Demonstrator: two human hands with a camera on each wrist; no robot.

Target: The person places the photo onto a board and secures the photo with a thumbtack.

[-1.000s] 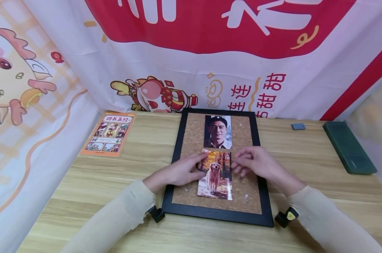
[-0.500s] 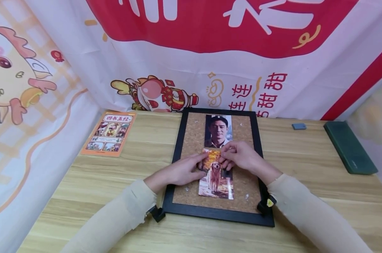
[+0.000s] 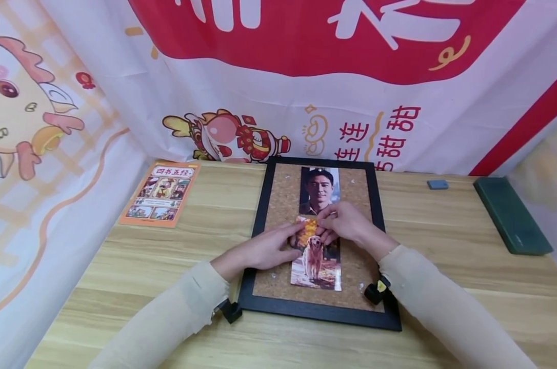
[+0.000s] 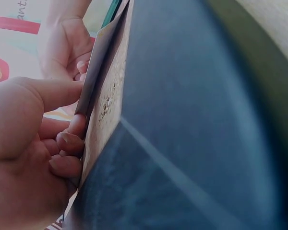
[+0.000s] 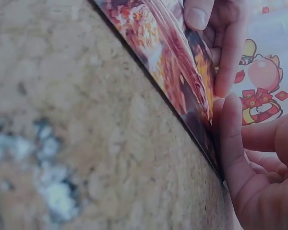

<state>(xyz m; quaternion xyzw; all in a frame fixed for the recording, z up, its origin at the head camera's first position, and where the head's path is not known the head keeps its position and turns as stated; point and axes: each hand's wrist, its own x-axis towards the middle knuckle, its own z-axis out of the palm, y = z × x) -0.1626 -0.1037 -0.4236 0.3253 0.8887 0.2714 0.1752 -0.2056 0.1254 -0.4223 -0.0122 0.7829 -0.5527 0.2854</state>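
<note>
A glossy photo of a dog [image 3: 312,269] lies over the lower half of the black-framed cork board [image 3: 361,256]. At its left edge, my left hand [image 3: 270,248] pinches the photo, thumb on the face and fingers along the edge. In the left wrist view the photo [image 4: 90,79] stands slightly off the cork. My right hand [image 3: 350,223] is at the photo's top, thumb and curled fingers close together; anything between them is hidden. Above it is a portrait photo [image 3: 319,189], with a small clear pin at its top.
Small clear pushpins [image 3: 361,286] sit near the board's corners. An orange booklet [image 3: 160,195] lies at the left, a blue eraser [image 3: 437,184] and a dark green case [image 3: 513,215] at the right. A printed cloth [image 3: 241,87] hangs behind the table.
My right hand has moved left from the dog photo's right side to its top. My left hand keeps its place on the photo's left edge.
</note>
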